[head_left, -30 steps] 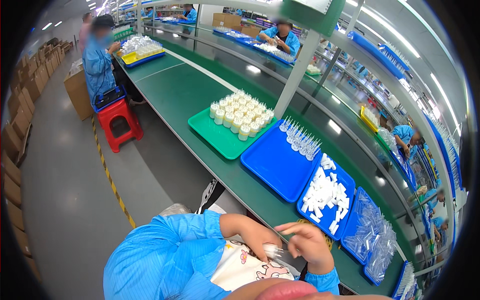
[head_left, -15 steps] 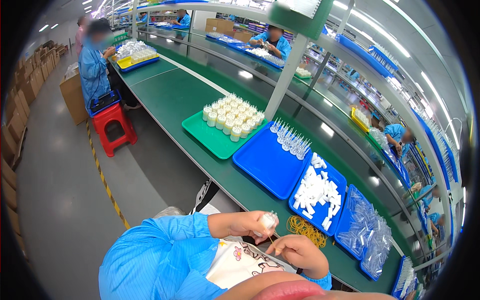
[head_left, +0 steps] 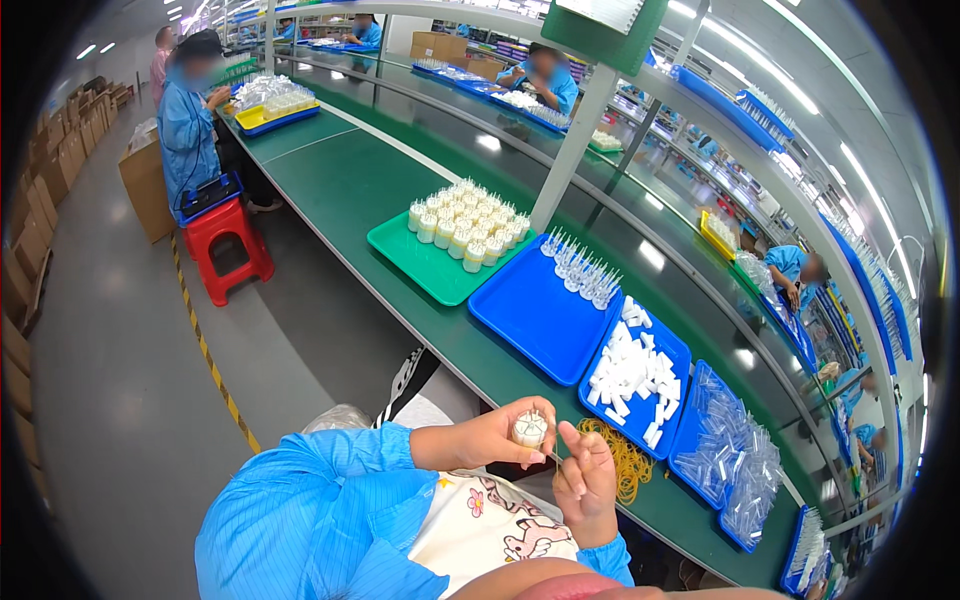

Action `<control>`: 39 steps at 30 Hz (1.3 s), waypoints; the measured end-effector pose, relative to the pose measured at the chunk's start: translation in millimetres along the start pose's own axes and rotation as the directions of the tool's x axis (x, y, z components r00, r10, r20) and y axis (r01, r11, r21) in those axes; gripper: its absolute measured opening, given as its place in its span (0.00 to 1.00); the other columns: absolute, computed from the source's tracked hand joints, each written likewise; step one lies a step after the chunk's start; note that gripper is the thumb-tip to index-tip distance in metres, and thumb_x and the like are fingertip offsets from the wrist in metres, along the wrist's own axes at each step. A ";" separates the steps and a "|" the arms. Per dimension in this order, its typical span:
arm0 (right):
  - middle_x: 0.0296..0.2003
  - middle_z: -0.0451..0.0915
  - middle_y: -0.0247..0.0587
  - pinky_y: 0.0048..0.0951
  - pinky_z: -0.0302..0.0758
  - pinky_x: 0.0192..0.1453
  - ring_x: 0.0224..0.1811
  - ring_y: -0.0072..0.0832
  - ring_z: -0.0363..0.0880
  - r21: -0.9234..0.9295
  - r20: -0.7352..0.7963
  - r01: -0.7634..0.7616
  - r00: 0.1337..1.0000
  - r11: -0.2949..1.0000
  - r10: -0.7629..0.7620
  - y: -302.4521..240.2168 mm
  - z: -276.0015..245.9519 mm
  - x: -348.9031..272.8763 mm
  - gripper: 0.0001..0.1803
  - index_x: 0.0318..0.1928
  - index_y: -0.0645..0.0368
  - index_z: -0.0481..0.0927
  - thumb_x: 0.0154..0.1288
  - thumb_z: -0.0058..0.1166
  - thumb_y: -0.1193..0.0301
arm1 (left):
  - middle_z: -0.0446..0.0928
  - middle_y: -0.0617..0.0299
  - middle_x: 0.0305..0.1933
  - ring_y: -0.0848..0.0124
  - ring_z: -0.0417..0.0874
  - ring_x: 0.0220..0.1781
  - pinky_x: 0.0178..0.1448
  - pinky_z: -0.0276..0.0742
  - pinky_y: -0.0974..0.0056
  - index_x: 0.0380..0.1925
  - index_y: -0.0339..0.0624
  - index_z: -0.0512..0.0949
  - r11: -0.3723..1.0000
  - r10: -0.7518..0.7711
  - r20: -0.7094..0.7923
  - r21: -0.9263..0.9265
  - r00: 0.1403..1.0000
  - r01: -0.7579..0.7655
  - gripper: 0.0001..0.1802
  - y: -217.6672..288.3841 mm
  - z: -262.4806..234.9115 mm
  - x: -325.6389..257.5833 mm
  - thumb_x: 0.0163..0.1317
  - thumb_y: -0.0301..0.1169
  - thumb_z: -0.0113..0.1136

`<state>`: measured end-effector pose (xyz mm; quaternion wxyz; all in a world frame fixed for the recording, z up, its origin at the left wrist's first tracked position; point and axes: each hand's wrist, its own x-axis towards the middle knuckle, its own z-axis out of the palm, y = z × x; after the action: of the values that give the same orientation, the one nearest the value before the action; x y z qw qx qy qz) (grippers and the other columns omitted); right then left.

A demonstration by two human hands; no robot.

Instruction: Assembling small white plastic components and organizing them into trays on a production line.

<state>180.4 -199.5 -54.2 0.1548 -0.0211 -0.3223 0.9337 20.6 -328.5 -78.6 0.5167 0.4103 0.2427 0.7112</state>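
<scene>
My left hand [head_left: 490, 437] grips a small white round bundle of tubes [head_left: 529, 428], held up in front of my chest. My right hand [head_left: 588, 482] is just beside it, fingers pinched on a thin rubber band that runs to the bundle. Both arms wear blue sleeves. A pile of yellow rubber bands [head_left: 622, 455] lies on the green table [head_left: 350, 180] right behind my hands.
Along the table sit a green tray [head_left: 425, 268] of white bundles, a blue tray [head_left: 535, 318] with clear pointed parts, a blue bin of white pieces [head_left: 637, 372] and clear bags [head_left: 735, 455]. A seated person in blue [head_left: 190, 125] and a red stool [head_left: 228, 243] are at the left.
The white bundle has come up from my lap into my left hand. My right hand has moved in close beside it, pinching a band.
</scene>
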 end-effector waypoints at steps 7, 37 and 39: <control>0.65 0.72 0.49 0.15 0.68 0.18 0.28 0.20 0.73 -0.144 0.052 0.021 0.999 0.989 -0.013 13.9 0.9 -1.1 0.15 0.54 0.59 0.77 0.69 0.58 0.72 | 0.75 0.59 0.44 0.76 0.77 0.47 0.49 0.74 0.69 0.74 0.51 0.42 0.949 -0.012 0.037 0.316 0.999 0.000 0.49 7.9 8.4 -2.1 0.62 0.18 0.62; 0.45 0.73 0.44 0.37 0.73 0.49 0.47 0.42 0.74 -0.970 0.152 0.222 0.870 0.099 -0.468 -5.3 -9.4 -35.4 0.14 0.42 0.58 0.74 0.57 0.63 0.71 | 0.71 0.49 0.60 0.62 0.77 0.58 0.61 0.72 0.61 0.71 0.38 0.49 0.503 -0.145 0.003 0.862 0.989 0.071 0.46 -35.5 42.5 50.2 0.56 0.19 0.63; 0.45 0.73 0.45 0.38 0.73 0.49 0.46 0.43 0.75 -0.972 0.148 0.221 0.847 0.085 -0.511 -7.6 -12.1 -43.1 0.14 0.42 0.58 0.74 0.56 0.63 0.72 | 0.71 0.49 0.59 0.64 0.77 0.57 0.61 0.73 0.62 0.71 0.39 0.48 0.539 -0.200 0.025 0.838 0.979 0.088 0.46 -41.7 45.8 55.6 0.57 0.20 0.64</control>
<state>225.2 -199.6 -61.8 0.3714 -0.1395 -0.8082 0.4353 73.9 -265.7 -67.2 0.3310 0.6254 0.5522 0.4408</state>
